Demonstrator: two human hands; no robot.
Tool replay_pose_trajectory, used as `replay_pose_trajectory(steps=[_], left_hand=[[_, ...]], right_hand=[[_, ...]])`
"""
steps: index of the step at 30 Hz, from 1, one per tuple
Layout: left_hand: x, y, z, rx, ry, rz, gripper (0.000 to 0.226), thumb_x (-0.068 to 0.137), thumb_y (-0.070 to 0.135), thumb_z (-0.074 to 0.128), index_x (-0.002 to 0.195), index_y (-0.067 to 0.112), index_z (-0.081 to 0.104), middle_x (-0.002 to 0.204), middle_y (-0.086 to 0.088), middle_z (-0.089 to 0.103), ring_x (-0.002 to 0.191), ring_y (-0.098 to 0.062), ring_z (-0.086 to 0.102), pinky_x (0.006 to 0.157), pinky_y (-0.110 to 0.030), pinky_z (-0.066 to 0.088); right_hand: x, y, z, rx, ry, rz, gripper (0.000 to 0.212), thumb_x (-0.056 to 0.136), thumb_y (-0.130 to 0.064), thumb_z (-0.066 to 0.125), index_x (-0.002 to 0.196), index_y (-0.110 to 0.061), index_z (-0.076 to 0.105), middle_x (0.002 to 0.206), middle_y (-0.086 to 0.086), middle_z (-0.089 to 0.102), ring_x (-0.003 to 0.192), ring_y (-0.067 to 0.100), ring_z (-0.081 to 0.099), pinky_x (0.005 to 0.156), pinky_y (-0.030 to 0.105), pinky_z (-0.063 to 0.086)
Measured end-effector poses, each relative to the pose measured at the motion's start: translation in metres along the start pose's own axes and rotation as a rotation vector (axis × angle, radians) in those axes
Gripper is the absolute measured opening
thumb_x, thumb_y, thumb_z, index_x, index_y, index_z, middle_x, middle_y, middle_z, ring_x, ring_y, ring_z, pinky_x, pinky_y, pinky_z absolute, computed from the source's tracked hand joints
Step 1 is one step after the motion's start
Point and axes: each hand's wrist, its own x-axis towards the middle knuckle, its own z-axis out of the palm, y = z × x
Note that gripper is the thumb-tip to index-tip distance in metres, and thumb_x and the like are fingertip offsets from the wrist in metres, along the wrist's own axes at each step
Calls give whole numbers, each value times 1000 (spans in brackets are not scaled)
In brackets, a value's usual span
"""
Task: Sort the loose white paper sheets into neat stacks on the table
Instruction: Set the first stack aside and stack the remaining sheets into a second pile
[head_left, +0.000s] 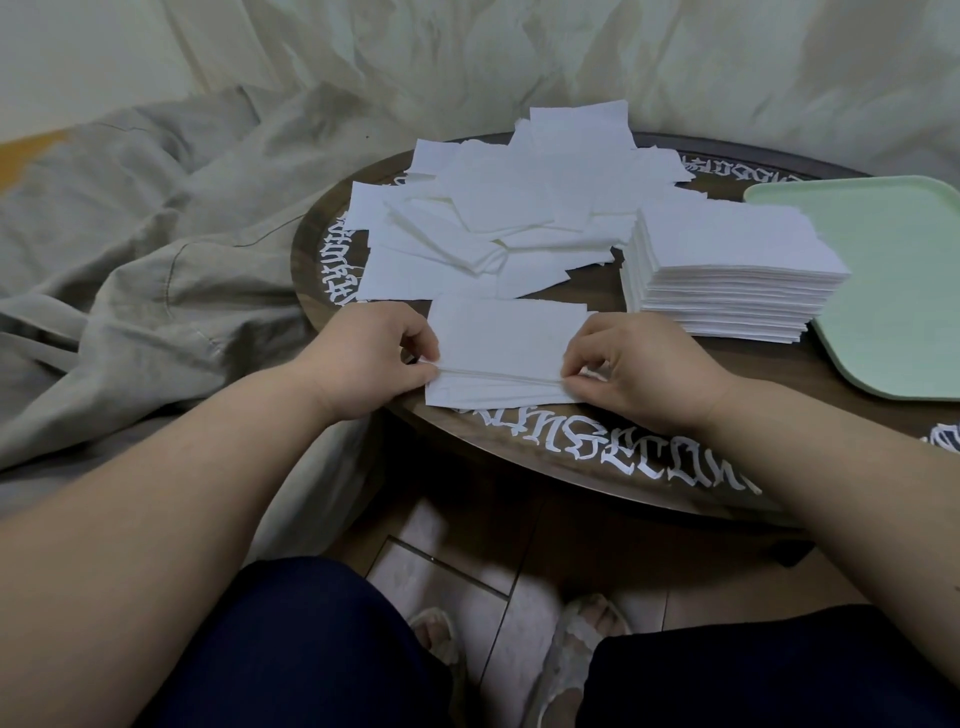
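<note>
A small bundle of white paper sheets (501, 348) stands tilted on its long edge at the near side of the round dark table (597, 447). My left hand (371, 358) pinches its left end and my right hand (636, 369) pinches its right end. A few more sheets lie flat under the bundle. Behind it a loose, untidy pile of white sheets (509, 208) covers the middle and far part of the table. To the right stands a tall neat stack of sheets (727, 270).
A pale green tray (893, 291) lies on the table's right side, touching the neat stack. Crumpled grey-beige cloth (130, 249) spreads left of the table and hangs behind it. My knees and slippered feet are below the near table edge.
</note>
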Motion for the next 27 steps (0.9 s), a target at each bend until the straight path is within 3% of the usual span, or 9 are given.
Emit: replay_pose_trajectory(steps=[8, 13, 19, 24, 27], left_hand=[[1, 1, 0, 33, -27, -3, 10, 75, 21, 78, 77, 20, 68, 87, 4, 68, 83, -13, 61, 81, -26, 45], [0, 0, 0, 44, -36, 7, 9, 75, 23, 76, 73, 23, 67, 85, 5, 69, 83, -13, 61, 82, -31, 46], [1, 0, 1, 71, -16, -2, 21, 75, 30, 77, 92, 21, 71, 89, 2, 68, 85, -16, 61, 83, -30, 46], [3, 0, 0, 125, -39, 60, 8, 80, 29, 72, 85, 23, 72, 89, 4, 69, 85, -16, 61, 81, -34, 47], [3, 1, 1, 134, -21, 74, 5, 81, 26, 69, 82, 22, 72, 89, 6, 68, 85, -14, 61, 80, -33, 47]], right_hand=[[2, -1, -1, -56, -22, 14, 13, 83, -35, 66, 83, -23, 72, 91, -8, 63, 83, 15, 59, 70, 31, 47], [4, -3, 3, -171, -19, -24, 18, 87, -29, 57, 81, -19, 71, 86, -3, 63, 78, 22, 60, 64, 35, 49], [7, -5, 2, -103, -1, 47, 17, 87, -28, 58, 83, -17, 70, 88, -2, 65, 79, 21, 61, 70, 36, 50], [6, -5, 3, -106, 2, 4, 21, 83, -42, 65, 82, -21, 70, 88, -4, 62, 77, 19, 58, 66, 32, 48], [7, -5, 6, -189, 17, -63, 20, 83, -38, 66, 77, -19, 70, 79, -2, 61, 74, 23, 59, 58, 31, 44]])
